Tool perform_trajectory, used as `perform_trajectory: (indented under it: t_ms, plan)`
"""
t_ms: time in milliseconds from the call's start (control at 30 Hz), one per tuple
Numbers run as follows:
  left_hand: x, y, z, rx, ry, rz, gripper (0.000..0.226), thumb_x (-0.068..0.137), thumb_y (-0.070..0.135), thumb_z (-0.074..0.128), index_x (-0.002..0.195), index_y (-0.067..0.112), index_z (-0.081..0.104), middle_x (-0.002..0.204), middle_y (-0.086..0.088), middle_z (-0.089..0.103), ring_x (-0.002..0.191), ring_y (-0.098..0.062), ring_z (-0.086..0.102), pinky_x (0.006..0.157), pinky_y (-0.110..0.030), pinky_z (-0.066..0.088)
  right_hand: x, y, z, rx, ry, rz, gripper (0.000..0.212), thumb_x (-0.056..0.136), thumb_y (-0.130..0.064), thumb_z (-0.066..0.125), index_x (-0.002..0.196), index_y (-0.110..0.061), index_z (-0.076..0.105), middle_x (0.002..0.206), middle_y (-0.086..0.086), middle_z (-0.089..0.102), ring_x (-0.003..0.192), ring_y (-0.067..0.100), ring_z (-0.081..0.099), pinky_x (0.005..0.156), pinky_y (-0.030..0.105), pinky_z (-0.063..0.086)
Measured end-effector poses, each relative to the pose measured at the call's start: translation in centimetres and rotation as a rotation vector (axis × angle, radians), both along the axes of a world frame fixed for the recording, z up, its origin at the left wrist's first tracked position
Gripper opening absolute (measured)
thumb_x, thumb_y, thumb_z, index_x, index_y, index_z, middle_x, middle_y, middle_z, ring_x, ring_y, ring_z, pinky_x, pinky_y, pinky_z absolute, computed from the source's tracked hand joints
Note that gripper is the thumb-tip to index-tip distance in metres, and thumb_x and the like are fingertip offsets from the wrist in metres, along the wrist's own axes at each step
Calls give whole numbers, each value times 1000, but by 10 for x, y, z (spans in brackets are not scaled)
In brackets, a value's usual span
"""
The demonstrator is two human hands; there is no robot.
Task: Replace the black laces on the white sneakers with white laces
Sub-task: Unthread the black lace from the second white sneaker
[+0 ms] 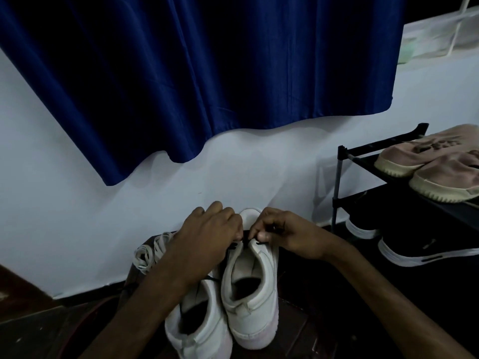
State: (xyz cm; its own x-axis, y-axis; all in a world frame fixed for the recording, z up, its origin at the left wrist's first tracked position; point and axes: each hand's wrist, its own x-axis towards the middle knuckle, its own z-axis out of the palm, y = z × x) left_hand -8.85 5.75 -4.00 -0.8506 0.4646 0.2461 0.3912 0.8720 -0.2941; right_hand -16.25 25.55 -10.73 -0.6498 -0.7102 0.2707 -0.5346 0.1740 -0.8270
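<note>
Black lace [233,246] crosses the eyelets of the right sneaker [250,301]. Your left hand [210,234] and right hand [290,237] each pinch it there, fingers curled, presumably to draw it out. White laces [146,252] lie left of that sneaker.

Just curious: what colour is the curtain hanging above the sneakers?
The curtain is dark blue; head view.
</note>
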Motion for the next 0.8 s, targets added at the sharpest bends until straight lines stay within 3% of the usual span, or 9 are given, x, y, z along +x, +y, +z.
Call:
perform_trajectory:
  t_ms: [33,133,267,367,467,567,700,800]
  plan:
    - [0,0,-2,-58,102,-18,11,75,13,64,68,21,62,66,5,56,62,-18,55,50,-31,40,0,-1,-1,11,16,-3,14,94,-12,63,104,-13,73,94,-12,55,95,1,57,92,20,46]
    - [9,5,-5,-31,251,6,28,81,14,36,67,15,61,64,-1,55,58,-24,56,48,-33,44,1,-5,-3,56,72,-11,15,94,-18,58,103,-15,69,96,-7,54,99,8,54,93,23,43]
    - [16,5,-16,8,269,128,30,84,17,35,67,13,60,64,-3,55,59,-25,56,48,-35,44,1,-11,-2,99,86,1,16,94,-20,51,102,-15,64,100,2,53,100,12,50,94,27,39]
    - [17,7,-18,42,259,177,18,80,16,47,67,13,59,64,-4,57,60,-27,58,47,-36,45,1,-11,-2,120,90,20,16,95,-20,49,102,-13,62,97,0,48,95,7,45,90,20,35]
    - [19,8,-19,75,210,174,3,68,13,61,65,13,60,62,-3,58,57,-27,59,45,-38,45,3,-13,-3,138,131,24,26,95,-33,45,101,-13,61,96,1,48,93,4,42,89,16,32]
    - [16,8,-21,80,173,194,7,66,14,66,65,16,59,62,-1,57,57,-26,59,43,-37,44,1,-6,-2,111,39,49,30,100,-34,44,107,-13,64,100,2,52,102,9,47,95,17,34]
    - [9,9,-27,79,134,209,27,64,19,85,67,19,58,63,2,57,58,-23,59,42,-34,43,-3,11,0,37,-178,125,26,98,-27,54,118,-17,67,113,1,54,118,18,53,110,32,40]
    - [9,8,-26,89,118,212,29,64,20,87,69,20,58,65,3,57,60,-21,59,42,-34,43,-4,11,0,7,-169,140,30,92,-26,62,120,-17,68,115,12,53,115,24,53,107,36,40]
